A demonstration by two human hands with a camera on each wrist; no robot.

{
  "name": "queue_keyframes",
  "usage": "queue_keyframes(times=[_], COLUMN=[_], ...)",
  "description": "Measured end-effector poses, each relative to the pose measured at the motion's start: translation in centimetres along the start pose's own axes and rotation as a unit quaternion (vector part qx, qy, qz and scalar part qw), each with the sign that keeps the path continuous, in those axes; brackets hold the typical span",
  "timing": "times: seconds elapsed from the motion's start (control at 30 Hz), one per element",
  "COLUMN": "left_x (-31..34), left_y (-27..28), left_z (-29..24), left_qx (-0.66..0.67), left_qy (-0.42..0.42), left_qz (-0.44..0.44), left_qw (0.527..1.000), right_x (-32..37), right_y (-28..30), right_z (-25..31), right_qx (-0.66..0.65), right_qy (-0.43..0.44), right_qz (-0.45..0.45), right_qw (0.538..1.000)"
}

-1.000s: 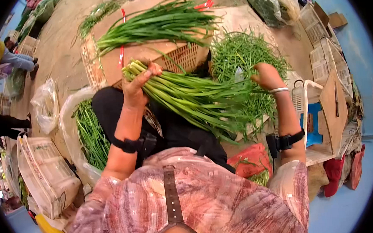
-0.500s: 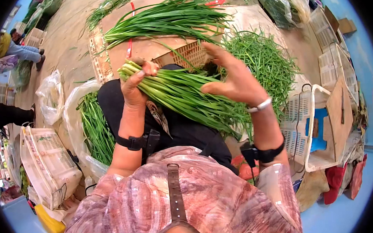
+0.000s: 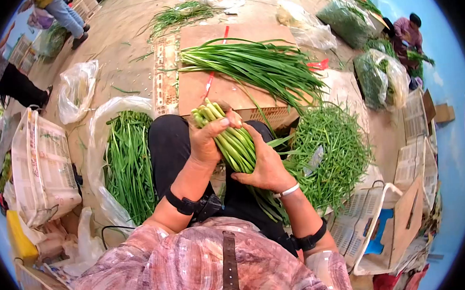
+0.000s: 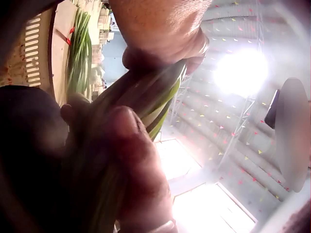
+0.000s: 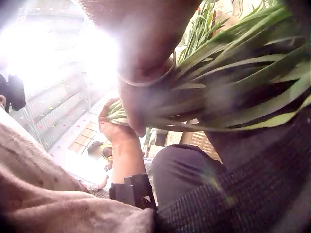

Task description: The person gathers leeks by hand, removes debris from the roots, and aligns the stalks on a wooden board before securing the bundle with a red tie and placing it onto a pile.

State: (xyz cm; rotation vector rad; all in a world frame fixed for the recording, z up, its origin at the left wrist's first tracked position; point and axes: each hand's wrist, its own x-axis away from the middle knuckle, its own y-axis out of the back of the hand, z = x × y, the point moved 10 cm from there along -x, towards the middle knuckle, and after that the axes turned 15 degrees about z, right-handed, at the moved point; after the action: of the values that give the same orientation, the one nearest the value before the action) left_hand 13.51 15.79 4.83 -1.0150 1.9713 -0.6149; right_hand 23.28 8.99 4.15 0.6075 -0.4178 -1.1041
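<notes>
A thick bunch of garlic chives (image 3: 235, 151) with pale cut ends is held over the lap, ends pointing up and away. Near those ends, my left hand (image 3: 205, 142) grips the bunch, thumb across the stalks. My right hand (image 3: 269, 166) wraps the bunch lower down, a white bangle on its wrist. In the right wrist view, long flat leaves (image 5: 243, 73) trail from beneath the right hand (image 5: 146, 43). Dark shadow covers much of the left wrist view, where a thumb (image 4: 129, 131) lies against the stalks.
Another chive bunch (image 3: 254, 68) lies on a cardboard sheet (image 3: 199, 91) over a crate, with red ties beneath it. Loose trimmings (image 3: 332, 149) are heaped at the right. A plastic-lined container (image 3: 99, 122) of chives stands at the left. White crates (image 3: 43, 169) flank both sides.
My right hand has come in from the right, first away from the bunch, then over its leaves, and now grips it beside my left hand. The bunch has turned more toward the lap.
</notes>
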Motion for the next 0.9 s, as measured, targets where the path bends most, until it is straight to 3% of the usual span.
queue_keyframes(times=[0.03,0.1,0.27,0.43,0.5,0.53,0.7,0.8,0.83,0.9], left_x=[0.0,-0.2,-0.5,-1.6,-3.1,-2.9,-0.9,0.6,-0.4,-0.4], left_y=[-0.1,0.3,0.4,-1.6,-4.2,-4.3,-2.3,-2.6,-5.2,-2.3], left_z=[0.0,-0.1,-0.5,-1.9,-2.1,-1.4,1.3,3.5,2.3,3.2], left_qx=[0.020,0.006,-0.052,-0.111,-0.077,-0.045,0.116,0.121,0.084,0.060], left_qy=[0.002,-0.004,0.019,0.056,0.064,0.123,0.126,0.159,0.154,0.143], left_qz=[-0.015,-0.042,-0.117,-0.081,0.078,0.148,0.203,0.239,0.252,0.242], left_qw=[1.000,0.999,0.992,0.989,0.992,0.980,0.964,0.950,0.952,0.958], right_x=[-0.2,-0.5,-1.3,-1.7,-1.4,-1.0,-0.3,-0.4,-0.1,-0.2], right_y=[0.1,-0.6,0.6,1.6,2.0,2.0,0.4,-4.1,-5.3,-6.7], right_z=[0.3,-1.4,-0.9,0.0,0.9,0.9,-0.9,-2.4,-1.8,-1.4], right_qx=[0.004,-0.035,-0.085,-0.202,-0.327,-0.334,-0.322,-0.429,-0.471,-0.544], right_qy=[0.002,-0.088,-0.053,0.018,0.000,-0.009,-0.016,0.017,0.024,0.005], right_qz=[0.007,0.061,0.055,0.082,0.140,0.181,0.298,0.379,0.418,0.446], right_qw=[1.000,0.994,0.993,0.976,0.935,0.925,0.898,0.819,0.776,0.711])
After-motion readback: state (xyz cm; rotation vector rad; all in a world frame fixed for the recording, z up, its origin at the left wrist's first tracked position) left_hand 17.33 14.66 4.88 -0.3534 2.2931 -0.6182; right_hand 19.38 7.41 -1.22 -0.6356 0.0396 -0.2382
